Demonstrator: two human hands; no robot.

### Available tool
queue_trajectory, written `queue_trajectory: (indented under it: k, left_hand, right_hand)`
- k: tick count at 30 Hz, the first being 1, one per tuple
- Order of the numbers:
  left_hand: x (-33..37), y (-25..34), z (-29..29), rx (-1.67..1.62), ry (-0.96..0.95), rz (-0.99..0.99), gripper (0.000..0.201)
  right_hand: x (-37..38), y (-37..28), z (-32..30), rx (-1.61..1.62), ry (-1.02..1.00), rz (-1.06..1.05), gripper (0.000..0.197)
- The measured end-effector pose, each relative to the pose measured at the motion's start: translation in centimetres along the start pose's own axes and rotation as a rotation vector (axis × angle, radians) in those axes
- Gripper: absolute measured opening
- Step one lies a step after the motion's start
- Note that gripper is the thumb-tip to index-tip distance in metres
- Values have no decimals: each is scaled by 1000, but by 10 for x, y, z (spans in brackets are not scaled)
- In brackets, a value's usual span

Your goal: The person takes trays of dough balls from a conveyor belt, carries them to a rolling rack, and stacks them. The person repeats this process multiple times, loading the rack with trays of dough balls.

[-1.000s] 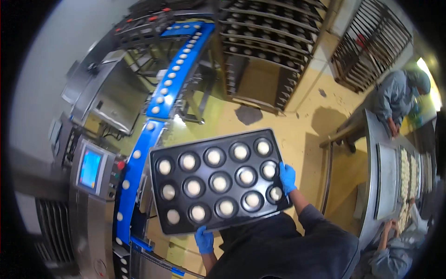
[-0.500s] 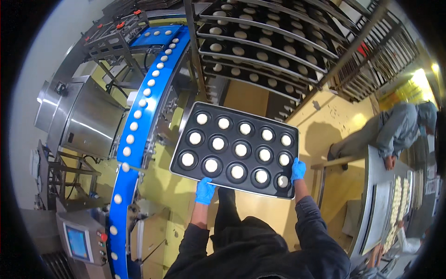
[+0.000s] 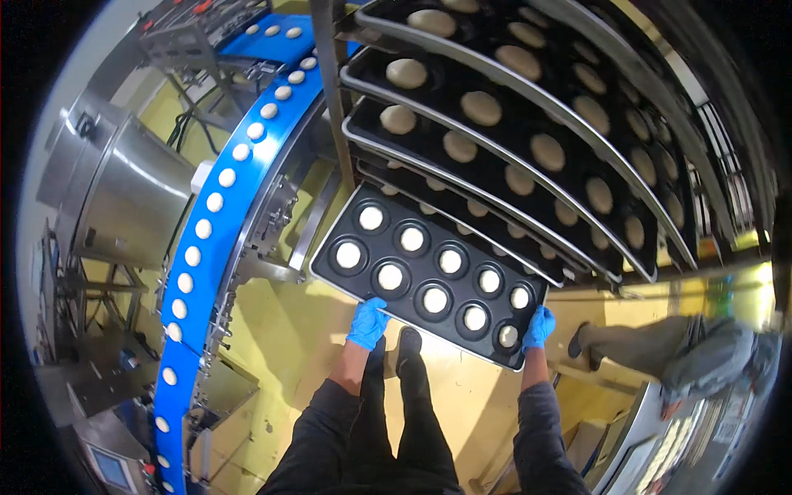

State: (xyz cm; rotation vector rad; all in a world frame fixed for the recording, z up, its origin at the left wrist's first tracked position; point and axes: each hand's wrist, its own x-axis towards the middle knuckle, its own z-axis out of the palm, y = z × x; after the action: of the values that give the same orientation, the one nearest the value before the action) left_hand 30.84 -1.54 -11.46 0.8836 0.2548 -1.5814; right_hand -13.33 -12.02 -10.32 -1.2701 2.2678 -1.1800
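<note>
A dark baking tray (image 3: 421,268) with round cups, each visible one holding a pale dough ball (image 3: 389,276), is held level before me. My left hand (image 3: 367,323), in a blue glove, grips its near edge left of the middle. At the right end, my right hand (image 3: 539,327), gloved the same, is closed on the short side near the corner. The tray's far part is hidden beneath the loaded trays of a tall rack (image 3: 328,74). Those rack trays (image 3: 441,150) carry flattened dough rounds.
Along the left runs a curved blue conveyor belt (image 3: 239,194) with a line of dough balls. Beyond it stands a steel machine (image 3: 140,198), with a control screen (image 3: 109,468) lower down. A person in grey (image 3: 701,355) leans over a bench at right.
I have come closer to the rack, which looms larger. The tray has moved forward, its far row now hidden under the rack's trays. Both hands keep their hold.
</note>
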Motion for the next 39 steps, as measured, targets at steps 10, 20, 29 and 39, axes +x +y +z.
queue_trajectory:
  k: [10,20,29,39]
  left_hand:
    - [84,-40,39,12,13,63,11]
    - [141,7,-6,734,-408,751,24]
    - [306,146,-13,356,284,1728,40]
    - [336,139,-7,606,265,1386,63]
  right_hand:
    - [-190,-168,25,824,-1099,692,46]
    - [-154,-95,200,1559,-642,358,60]
    - [-88,-95,244,1648,-968,-126,48]
    - [19,-128,303,1267,-422,-287,51]
